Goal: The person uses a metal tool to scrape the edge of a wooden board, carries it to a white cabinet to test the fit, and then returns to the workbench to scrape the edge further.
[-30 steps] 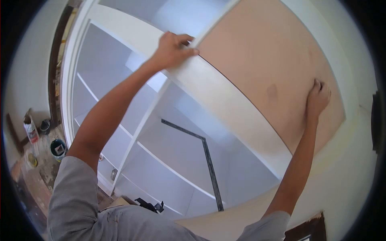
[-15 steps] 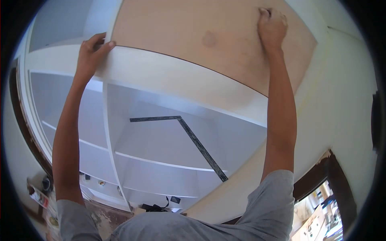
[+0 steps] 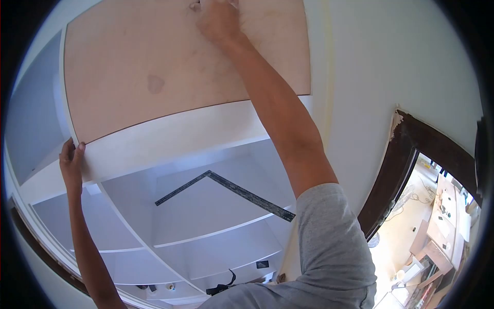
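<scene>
A tan wooden panel [image 3: 154, 56] fills an upper opening of the white cabinet [image 3: 180, 131]. My left hand [image 3: 72, 164] is closed round the upright edge at the panel's lower left corner, its thumb by the panel and its fingers on the open compartment's side. Higher up, my right hand [image 3: 220, 21] is curled against the panel's face. The frame's top edge cuts off part of that hand, and whatever its fingers hold cannot be made out. Below the panel, a dark L-shaped framing square [image 3: 247, 194] leans in the shelf compartment, its corner pointing up.
White shelves [image 3: 216, 238] and dividers run beneath the panel. A black strap-like item [image 3: 222, 287] and a small dark box [image 3: 262, 264] sit low in the cabinet. To the right, a dark door frame [image 3: 383, 190] opens onto a room with a cluttered workbench [image 3: 445, 221].
My view has turned to the right, so the cabinet and panel appear further left. My left hand stays at the panel's corner. The right hand remains curled against the panel, now nearer the top edge.
</scene>
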### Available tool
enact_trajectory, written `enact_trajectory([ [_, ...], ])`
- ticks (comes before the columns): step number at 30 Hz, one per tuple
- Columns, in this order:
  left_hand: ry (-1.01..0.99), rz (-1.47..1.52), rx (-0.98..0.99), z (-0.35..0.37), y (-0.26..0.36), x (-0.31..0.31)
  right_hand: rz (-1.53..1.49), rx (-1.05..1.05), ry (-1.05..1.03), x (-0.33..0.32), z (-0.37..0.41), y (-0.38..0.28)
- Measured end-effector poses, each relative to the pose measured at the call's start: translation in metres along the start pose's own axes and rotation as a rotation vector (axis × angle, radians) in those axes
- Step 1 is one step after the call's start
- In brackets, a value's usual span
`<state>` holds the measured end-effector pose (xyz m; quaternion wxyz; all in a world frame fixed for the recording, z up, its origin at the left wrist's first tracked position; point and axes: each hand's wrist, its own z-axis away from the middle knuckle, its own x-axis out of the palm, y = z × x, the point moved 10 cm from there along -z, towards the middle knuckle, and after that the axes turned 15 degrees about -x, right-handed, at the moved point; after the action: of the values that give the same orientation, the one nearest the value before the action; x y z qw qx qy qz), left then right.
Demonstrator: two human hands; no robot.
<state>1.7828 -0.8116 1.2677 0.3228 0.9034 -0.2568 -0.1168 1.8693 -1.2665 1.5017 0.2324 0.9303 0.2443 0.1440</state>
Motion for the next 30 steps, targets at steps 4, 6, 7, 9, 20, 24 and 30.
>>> enact_trajectory([
  [4, -0.041, 0.032, 0.005, -0.004, -0.003, 0.003, 0.061, -0.023, 0.076, -0.004, 0.001, -0.003],
  [6, -0.029, -0.013, 0.027, -0.008, -0.005, 0.003, 0.07, 0.011, -0.067, 0.007, 0.002, 0.001],
  [7, -0.086, 0.03, 0.039, -0.005, 0.0, 0.009, 0.052, -0.003, -0.066, 0.022, 0.007, 0.015],
  [9, 0.161, 0.091, 0.203, -0.054, -0.077, 0.0, 0.015, 0.001, -0.023, 0.025, 0.016, 0.019],
  [20, -0.015, -0.098, 0.025, -0.009, 0.005, -0.005, 0.061, -0.032, 0.03, 0.025, -0.013, -0.003],
  [24, 0.031, -0.083, 0.082, -0.009, 0.008, -0.011, 0.025, -0.037, 0.096, 0.018, -0.011, -0.008],
  [30, 0.099, -0.092, 0.113, -0.019, 0.004, -0.012, 0.122, -0.033, 0.116, 0.013, -0.013, -0.013],
])
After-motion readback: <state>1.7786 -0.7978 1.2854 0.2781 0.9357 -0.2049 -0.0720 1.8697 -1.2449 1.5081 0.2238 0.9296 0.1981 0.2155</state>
